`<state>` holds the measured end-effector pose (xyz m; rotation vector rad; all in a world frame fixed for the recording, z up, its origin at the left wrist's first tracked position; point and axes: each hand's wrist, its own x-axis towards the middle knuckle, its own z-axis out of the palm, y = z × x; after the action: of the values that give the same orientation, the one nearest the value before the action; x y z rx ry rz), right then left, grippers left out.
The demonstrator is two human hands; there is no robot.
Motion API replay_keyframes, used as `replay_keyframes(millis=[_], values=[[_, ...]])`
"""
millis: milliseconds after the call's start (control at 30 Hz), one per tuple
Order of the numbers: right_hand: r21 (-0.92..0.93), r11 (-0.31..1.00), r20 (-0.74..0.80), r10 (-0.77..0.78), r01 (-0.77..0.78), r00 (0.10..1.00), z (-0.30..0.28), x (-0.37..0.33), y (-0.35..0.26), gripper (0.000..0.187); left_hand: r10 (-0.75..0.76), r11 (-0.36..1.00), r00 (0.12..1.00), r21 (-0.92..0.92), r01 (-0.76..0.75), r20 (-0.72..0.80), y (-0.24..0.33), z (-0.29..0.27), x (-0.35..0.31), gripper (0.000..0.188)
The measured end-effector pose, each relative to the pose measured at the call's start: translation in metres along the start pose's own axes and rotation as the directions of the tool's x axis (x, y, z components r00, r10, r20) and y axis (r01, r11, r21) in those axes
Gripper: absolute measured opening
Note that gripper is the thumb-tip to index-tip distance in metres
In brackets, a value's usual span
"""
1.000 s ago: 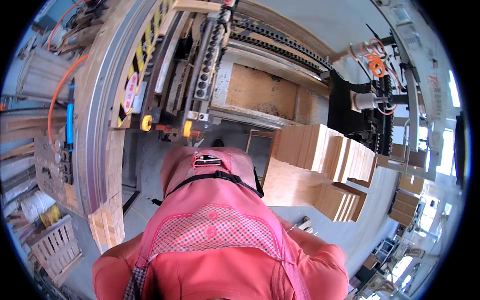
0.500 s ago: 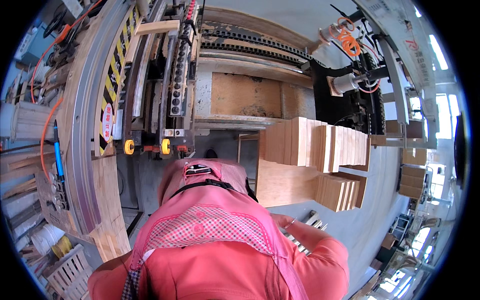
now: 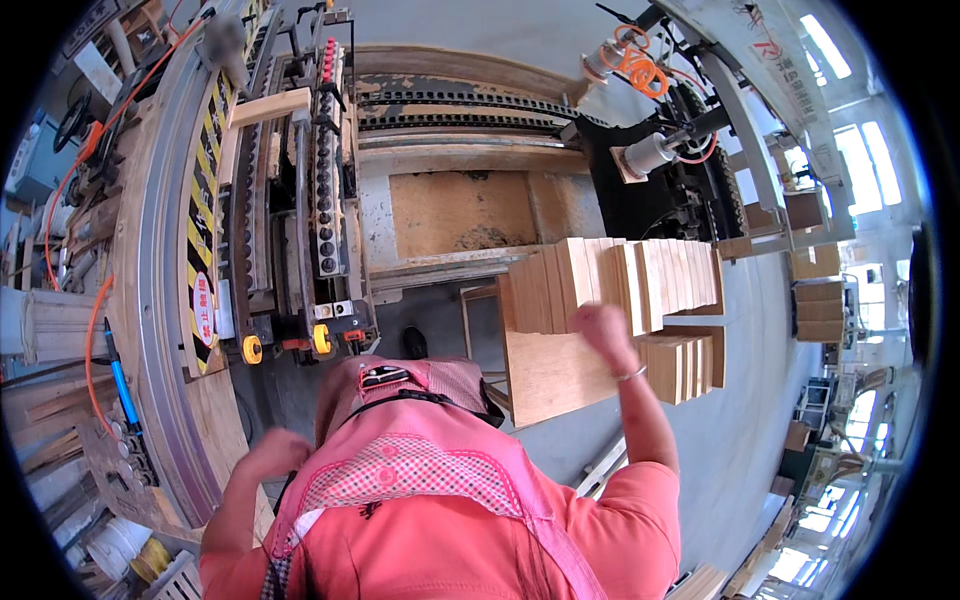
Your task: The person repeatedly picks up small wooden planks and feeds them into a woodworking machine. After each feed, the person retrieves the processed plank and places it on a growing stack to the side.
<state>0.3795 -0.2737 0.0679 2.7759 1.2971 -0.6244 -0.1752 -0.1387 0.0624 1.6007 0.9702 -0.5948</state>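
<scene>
My right hand (image 3: 603,332) is over the near edge of a row of wooden boards (image 3: 545,290) standing on edge. Its fingers look curled, but blur hides whether they touch or grip a board. A bracelet (image 3: 631,374) circles that wrist. The boards rest on a plywood stand (image 3: 555,375), whose bare top shows on the near side. A shorter bundle of boards (image 3: 675,368) lies at its near right. Low on the left, my left hand (image 3: 275,452) hangs beside my apron (image 3: 400,450), smeared by motion.
Ahead stands a machine with a row of black drill heads (image 3: 326,200) and yellow knobs (image 3: 321,338). A loose wood strip (image 3: 270,107) lies across its top. A pneumatic cylinder (image 3: 648,157) with an orange coiled hose (image 3: 640,72) stands at the far right. A metal rail (image 3: 150,300) runs along the left.
My right hand has risen from beside my waist to the row of boards. My left hand has come into view at the left. The whole view has shifted slightly.
</scene>
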Motion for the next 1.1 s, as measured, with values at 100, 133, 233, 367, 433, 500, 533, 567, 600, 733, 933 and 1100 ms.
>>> replay_keyframes(millis=[100,133,233,367,433,500,533,567,600,733,933,1100], values=[[-0.193,0.971,-0.52,0.02,-0.14,0.854,-0.045,0.004,0.016,0.015,0.101,0.93,0.956,-0.314,-0.19,-0.277,0.022,-0.021,0.023,0.017],[-0.222,0.952,-0.515,0.07,-0.211,0.854,-0.048,0.002,0.023,0.017,0.134,0.893,0.939,-0.372,-0.254,-0.318,0.028,-0.021,0.033,0.018],[-0.254,0.892,-0.489,0.215,-0.374,0.845,-0.038,0.008,0.042,0.026,0.218,0.794,0.882,-0.45,-0.409,-0.418,0.041,-0.016,0.061,0.019],[-0.143,0.899,-0.54,0.281,-0.415,0.793,-0.02,0.011,0.051,0.038,0.333,0.791,0.829,-0.346,-0.505,-0.45,0.06,-0.02,0.073,0.018],[0.013,0.908,-0.648,0.326,-0.418,0.688,-0.014,0.003,0.049,0.042,0.343,0.774,0.812,-0.348,-0.529,-0.472,0.058,-0.022,0.073,0.017],[0.256,0.873,-0.736,0.455,-0.416,0.502,-0.004,-0.01,0.044,0.047,0.324,0.73,0.802,-0.406,-0.55,-0.502,0.047,-0.024,0.075,0.015],[0.294,0.844,-0.792,0.478,-0.448,0.381,0.013,-0.014,0.065,0.052,0.286,0.712,0.814,-0.457,-0.533,-0.505,0.042,-0.024,0.076,0.015],[0.473,0.776,-0.713,0.615,-0.417,0.336,0.032,-0.016,0.09,0.051,0.282,0.693,0.821,-0.486,-0.532,-0.496,0.04,-0.025,0.077,0.015],[0.634,0.679,-0.61,0.733,-0.371,0.301,0.05,-0.016,0.114,0.051,0.275,0.673,0.829,-0.517,-0.528,-0.488,0.037,-0.026,0.077,0.015],[0.992,-0.108,0.124,0.779,-0.063,0.615,0.047,-0.02,0.111,0.042,0.261,0.655,0.842,-0.554,-0.514,-0.472,0.036,-0.029,0.075,0.016],[0.932,-0.362,0.239,0.651,0.018,0.72,0.041,-0.036,0.087,0.039,0.281,0.652,0.836,-0.545,-0.527,-0.472,0.031,-0.031,0.08,0.016],[0.987,0.145,-0.067,0.742,-0.062,0.667,0.048,-0.041,0.087,0.036,0.296,0.65,0.856,-0.567,-0.506,-0.425,0.023,-0.026,0.084,0.016]])
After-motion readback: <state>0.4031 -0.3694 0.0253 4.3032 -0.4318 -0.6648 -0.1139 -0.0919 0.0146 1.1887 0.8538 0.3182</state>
